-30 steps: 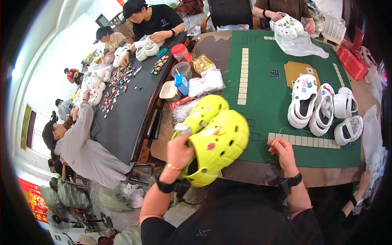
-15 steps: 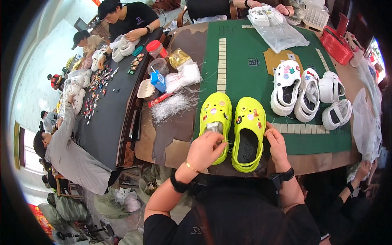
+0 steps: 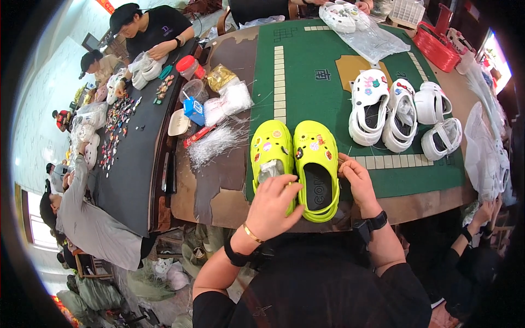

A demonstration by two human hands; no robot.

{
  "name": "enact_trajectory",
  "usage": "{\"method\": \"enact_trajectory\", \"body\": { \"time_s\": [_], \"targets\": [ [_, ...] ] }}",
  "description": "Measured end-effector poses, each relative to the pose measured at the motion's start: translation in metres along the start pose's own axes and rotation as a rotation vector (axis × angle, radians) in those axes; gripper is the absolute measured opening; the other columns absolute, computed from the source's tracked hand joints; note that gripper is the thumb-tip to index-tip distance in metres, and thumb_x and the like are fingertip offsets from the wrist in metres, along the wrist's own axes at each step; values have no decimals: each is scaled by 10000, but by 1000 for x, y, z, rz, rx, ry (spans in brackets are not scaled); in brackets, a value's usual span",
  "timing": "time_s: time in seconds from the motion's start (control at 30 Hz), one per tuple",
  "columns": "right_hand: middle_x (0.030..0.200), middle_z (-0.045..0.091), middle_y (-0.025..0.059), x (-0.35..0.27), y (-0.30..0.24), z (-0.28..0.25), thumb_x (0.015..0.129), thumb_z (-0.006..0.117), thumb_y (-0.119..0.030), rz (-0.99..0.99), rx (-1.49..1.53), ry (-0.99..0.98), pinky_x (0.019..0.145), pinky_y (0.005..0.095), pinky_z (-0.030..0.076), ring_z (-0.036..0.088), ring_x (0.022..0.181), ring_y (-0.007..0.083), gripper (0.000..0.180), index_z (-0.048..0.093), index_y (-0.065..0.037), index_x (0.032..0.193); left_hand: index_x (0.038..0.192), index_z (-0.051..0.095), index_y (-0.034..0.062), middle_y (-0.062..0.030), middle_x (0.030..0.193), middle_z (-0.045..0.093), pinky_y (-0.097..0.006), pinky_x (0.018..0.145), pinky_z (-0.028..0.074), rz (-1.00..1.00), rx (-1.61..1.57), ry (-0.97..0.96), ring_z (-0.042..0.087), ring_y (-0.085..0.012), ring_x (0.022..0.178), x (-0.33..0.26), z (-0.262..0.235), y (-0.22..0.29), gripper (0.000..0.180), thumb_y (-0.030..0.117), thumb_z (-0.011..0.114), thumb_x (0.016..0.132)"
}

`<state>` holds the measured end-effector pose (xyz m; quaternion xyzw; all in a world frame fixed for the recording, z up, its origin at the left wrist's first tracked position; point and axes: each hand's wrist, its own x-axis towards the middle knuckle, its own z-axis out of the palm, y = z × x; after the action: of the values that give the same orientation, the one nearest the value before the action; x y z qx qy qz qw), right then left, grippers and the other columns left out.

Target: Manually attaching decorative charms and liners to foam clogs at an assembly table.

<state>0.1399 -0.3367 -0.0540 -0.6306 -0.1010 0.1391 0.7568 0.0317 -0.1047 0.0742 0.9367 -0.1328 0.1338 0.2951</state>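
The left hand (image 3: 272,203) lies over the heel of the left lime clog (image 3: 267,140), palm down, its thumb standing apart from the fingers. The right hand (image 3: 358,177) is at the outer side of the right lime clog (image 3: 316,135), fingers curled in and fingertips close together; from this angle I can't tell whether they touch the rim or pinch anything.

The two lime clogs stand side by side, toes away from the person, at the near edge of the green mat (image 3: 306,87). Both carry small charms on top. Clear wrap (image 3: 268,170) sits in the opening of the left one; the right one shows its dark insole.

Farther right on the mat are four white clogs (image 3: 368,104), two of them with charms in plain sight. To the left, on the brown tabletop (image 3: 181,202), lie a heap of clear strands (image 3: 210,148), a red packet (image 3: 199,136), a white tray (image 3: 179,123), a blue box (image 3: 193,112), a white bag (image 3: 236,99), a gold bag (image 3: 221,77) and a red-lidded jar (image 3: 189,68).

Beyond, a dark table (image 3: 130,177) bears scattered charms (image 3: 112,128), where co-workers sit; one in a black shirt (image 3: 163,26) handles white clogs.
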Motion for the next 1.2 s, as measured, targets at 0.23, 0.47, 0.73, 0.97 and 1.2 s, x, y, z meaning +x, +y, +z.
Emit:
{"method": "enact_trajectory", "body": {
  "time_s": [0.23, 0.47, 0.73, 0.97, 1.2],
  "targets": [
    [1157, 595, 116, -34, -29, -9, 896, 529, -70, 16, -162, 111, 781, 255, 447, 546, 842, 118, 139, 599, 11, 808, 691, 626, 67, -99, 1199, 584, -463, 987, 362, 275, 116, -176, 490, -303, 1190, 15, 24, 13, 168, 192, 729, 735],
    [1077, 594, 173, -68, -67, -16, 728, 590, -28, -227, -738, -128, 883, 388, 449, 544, 1011, 347, 29, 603, -4, 739, 784, 629, 41, -115, 1137, 607, -440, 953, 390, 142, 48, -61, 533, -321, 1114, 29, 19, 6, 99, 126, 680, 780],
    [1097, 585, 186, -67, -78, 13, 633, 610, -24, -392, -1059, -185, 928, 435, 439, 505, 1080, 373, 64, 602, 26, 672, 931, 671, 76, -51, 1015, 610, -393, 844, 430, 171, 40, -184, 571, -259, 983, 41, 26, 15, 166, 129, 686, 775],
    [1098, 584, 198, -56, -78, 22, 665, 610, -13, -452, -1074, -81, 925, 428, 442, 511, 1074, 377, 65, 592, 27, 713, 922, 668, 84, -83, 821, 630, -387, 710, 507, 179, 38, -422, 629, -278, 809, 55, 43, 7, 134, 148, 640, 807],
    [1095, 596, 187, -59, -75, 7, 692, 635, -11, -395, -998, -53, 907, 423, 454, 538, 1039, 363, 77, 607, 0, 763, 813, 616, 46, -121, 764, 638, -400, 635, 507, -39, -83, -379, 633, -310, 706, 59, 49, 5, 95, 140, 619, 795]
  ]
}}
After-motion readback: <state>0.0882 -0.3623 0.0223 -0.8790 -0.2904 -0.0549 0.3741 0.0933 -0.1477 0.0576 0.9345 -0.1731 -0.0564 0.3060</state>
